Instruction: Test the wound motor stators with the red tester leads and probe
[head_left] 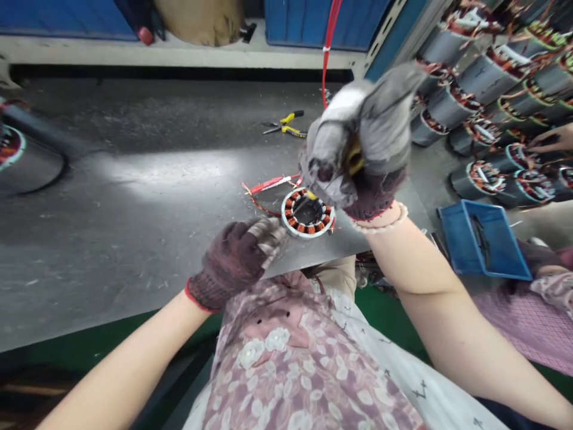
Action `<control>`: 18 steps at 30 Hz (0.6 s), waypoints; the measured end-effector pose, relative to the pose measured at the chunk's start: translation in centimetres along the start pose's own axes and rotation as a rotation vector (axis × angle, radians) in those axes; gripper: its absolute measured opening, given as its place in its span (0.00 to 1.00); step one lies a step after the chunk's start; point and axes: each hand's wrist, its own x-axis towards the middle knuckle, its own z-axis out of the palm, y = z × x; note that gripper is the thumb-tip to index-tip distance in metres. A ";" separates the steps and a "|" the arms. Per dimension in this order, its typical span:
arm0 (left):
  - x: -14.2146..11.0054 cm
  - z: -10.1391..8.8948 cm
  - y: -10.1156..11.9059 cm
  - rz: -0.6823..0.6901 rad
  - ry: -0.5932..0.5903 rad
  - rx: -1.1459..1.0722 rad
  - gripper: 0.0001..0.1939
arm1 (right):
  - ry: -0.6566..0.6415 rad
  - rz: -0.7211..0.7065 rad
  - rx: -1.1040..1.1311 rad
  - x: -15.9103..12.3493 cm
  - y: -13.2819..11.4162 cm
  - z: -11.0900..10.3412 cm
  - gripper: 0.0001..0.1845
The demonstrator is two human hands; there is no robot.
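Note:
A ring-shaped motor stator (pixel 286 224) with copper windings and a pale rim lies on the grey workbench near its front edge. At its left side is my left hand (pixel 244 254), in a dark glove with worn grey fingertips; the fingers are closed at the rim, holding it. My right hand (pixel 358 143), gloved and slightly blurred, is raised above and right of the stator. Its fingers are wrapped round a yellow-handled tool (pixel 355 159), mostly hidden by the glove. Red-sleeved wires (pixel 268 184) run from the stator to the upper left.
Yellow-and-black pliers (pixel 286 124) lie behind the stator. A grey cylindrical motor part (pixel 31 161) stands at the left. Red wires (pixel 330 42) hang at the back. Stacked wound cylinders (pixel 487 74), a blue bin (pixel 465 239) and a co-worker's hand (pixel 555 138) are at right.

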 end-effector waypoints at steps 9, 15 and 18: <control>-4.5 3.9 2.6 -0.114 0.081 -0.017 0.18 | -0.199 -0.359 0.059 1.2 -0.2 -3.1 0.27; -6.5 6.3 4.4 -0.254 0.146 -0.022 0.19 | 0.406 -0.675 -0.064 5.7 -5.3 -11.1 0.21; -6.5 6.4 4.2 -0.255 0.131 0.000 0.17 | 0.655 -0.642 -0.335 8.3 -7.5 -16.9 0.20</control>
